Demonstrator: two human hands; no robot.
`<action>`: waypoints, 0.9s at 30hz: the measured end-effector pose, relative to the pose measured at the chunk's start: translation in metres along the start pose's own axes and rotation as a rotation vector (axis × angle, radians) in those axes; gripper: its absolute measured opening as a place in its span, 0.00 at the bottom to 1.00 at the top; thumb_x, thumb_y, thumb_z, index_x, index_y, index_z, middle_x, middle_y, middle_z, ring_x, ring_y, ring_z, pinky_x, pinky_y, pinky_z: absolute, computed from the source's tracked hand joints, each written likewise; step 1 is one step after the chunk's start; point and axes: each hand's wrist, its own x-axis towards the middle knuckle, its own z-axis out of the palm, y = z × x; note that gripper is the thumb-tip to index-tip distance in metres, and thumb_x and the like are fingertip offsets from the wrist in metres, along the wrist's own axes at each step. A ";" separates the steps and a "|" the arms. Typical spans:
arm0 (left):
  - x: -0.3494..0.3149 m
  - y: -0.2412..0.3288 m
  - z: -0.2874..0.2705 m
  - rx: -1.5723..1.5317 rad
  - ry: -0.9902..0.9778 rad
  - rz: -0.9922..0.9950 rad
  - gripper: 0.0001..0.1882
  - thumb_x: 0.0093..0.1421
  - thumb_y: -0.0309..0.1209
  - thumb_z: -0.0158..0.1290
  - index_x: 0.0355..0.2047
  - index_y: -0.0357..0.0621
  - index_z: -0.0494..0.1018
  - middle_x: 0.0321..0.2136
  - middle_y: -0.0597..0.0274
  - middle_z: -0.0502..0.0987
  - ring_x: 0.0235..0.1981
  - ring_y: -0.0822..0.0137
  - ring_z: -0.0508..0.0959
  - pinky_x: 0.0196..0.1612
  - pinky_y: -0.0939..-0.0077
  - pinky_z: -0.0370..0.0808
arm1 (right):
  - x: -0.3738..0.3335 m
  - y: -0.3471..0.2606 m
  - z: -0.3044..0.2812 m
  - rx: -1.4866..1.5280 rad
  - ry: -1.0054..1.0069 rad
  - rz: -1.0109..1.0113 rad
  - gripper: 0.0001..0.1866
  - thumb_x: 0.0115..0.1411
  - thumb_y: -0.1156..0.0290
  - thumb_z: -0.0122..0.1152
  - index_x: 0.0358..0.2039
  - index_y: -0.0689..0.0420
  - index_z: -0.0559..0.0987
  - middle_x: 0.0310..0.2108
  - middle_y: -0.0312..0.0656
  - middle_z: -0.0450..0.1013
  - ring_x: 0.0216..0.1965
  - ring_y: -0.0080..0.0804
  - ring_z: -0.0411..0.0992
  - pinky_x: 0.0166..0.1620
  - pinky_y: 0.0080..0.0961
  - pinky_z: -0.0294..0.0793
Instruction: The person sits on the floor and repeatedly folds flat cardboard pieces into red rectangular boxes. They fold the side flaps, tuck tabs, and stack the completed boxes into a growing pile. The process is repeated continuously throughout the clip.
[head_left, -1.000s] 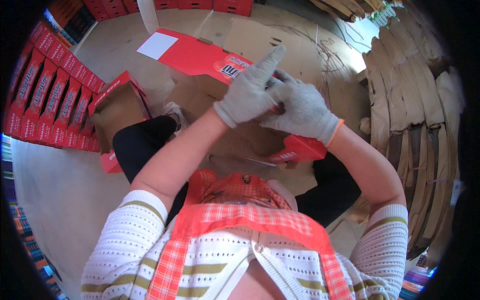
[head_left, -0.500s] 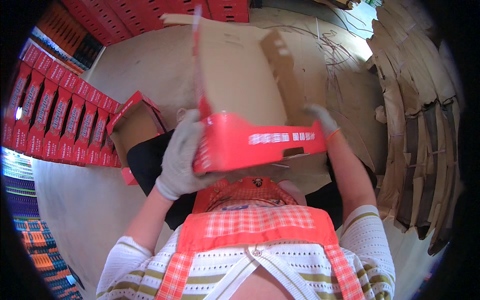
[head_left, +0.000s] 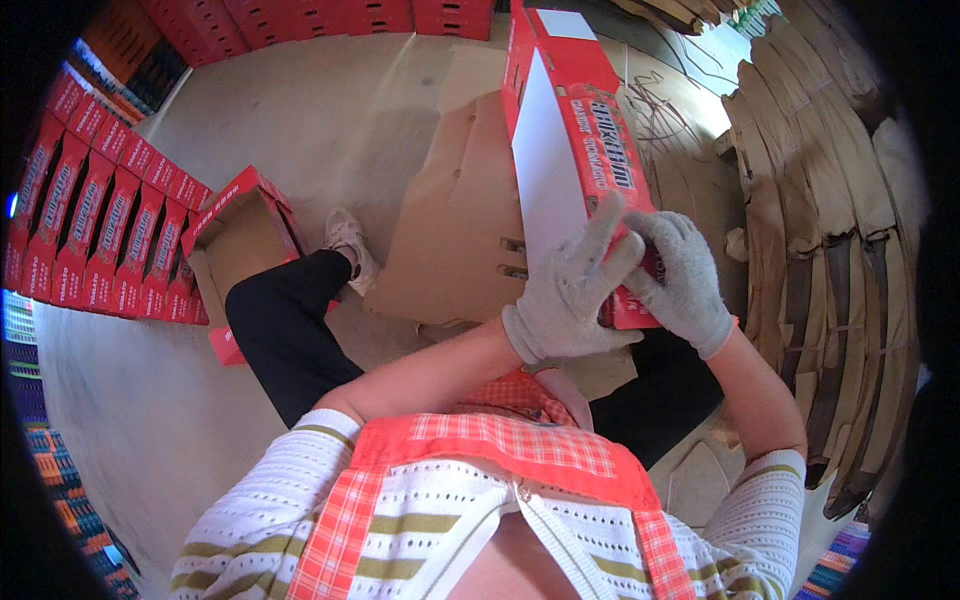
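The gloved left hand (head_left: 570,290), loosely open with fingers spread, lay across the near end of a red carton (head_left: 600,130). The gloved right hand (head_left: 682,278) bent its fingers at that end, its grip impossible to tell. The carton stretched forward, right of flat brown cardboard (head_left: 450,230).

The left hand (head_left: 570,295) and right hand (head_left: 685,285) are covering the near end of the red carton (head_left: 582,150); a black trouser leg (head_left: 285,310) is partly hiding the open red box (head_left: 243,250); the view's upper edge is cropping the stacked red boxes (head_left: 335,15).
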 end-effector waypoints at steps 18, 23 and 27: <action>-0.045 0.005 -0.025 -0.041 -0.249 -0.543 0.68 0.40 0.54 0.68 0.69 0.37 0.37 0.67 0.37 0.43 0.68 0.42 0.50 0.68 0.61 0.50 | 0.112 -0.032 0.064 0.144 0.101 -0.043 0.11 0.54 0.66 0.61 0.34 0.59 0.75 0.33 0.44 0.76 0.39 0.38 0.77 0.43 0.36 0.74; -0.042 0.015 -0.039 -0.319 -0.049 -0.566 0.69 0.42 0.47 0.70 0.69 0.38 0.32 0.69 0.42 0.41 0.69 0.47 0.50 0.68 0.63 0.54 | 0.152 -0.008 0.051 0.698 -0.188 0.746 0.11 0.57 0.64 0.60 0.37 0.57 0.79 0.28 0.42 0.78 0.33 0.32 0.79 0.40 0.31 0.76; -0.046 0.017 -0.032 -0.523 -0.225 -0.665 0.51 0.49 0.45 0.64 0.67 0.41 0.50 0.64 0.43 0.57 0.63 0.49 0.62 0.65 0.61 0.60 | 0.137 0.035 0.087 -0.065 -0.298 0.049 0.12 0.53 0.62 0.62 0.31 0.58 0.79 0.30 0.54 0.76 0.35 0.50 0.76 0.40 0.40 0.73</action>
